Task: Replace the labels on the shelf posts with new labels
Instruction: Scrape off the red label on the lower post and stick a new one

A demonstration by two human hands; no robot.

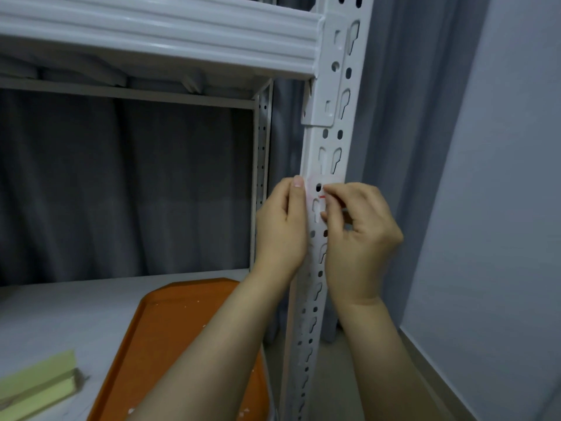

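- A white perforated shelf post stands upright right of centre. Its top and foot are cut off by the frame edges.
- A pale, partly see-through label lies on the front of the post at mid-height. Only a short red mark is seen on it, and no text can be made out.
- The left hand is set against the left side of the post, with the thumb laid straight along the label's left edge. Its other fingers are hidden behind the post, so it cannot be told whether they are curled or relaxed.
- The right hand is placed on the right side. The label's right part is pinched by its curled fingertips, and that part is largely covered by them.
- A ribbed beam is hooked into the post above and is cut off at the left.
- An orange tray with white flecks lies on the lower shelf. It is overlapped by the left forearm and cut off below.
- A yellow-green pad is seen at near left, partly out of frame.
- A grey curtain hangs behind.
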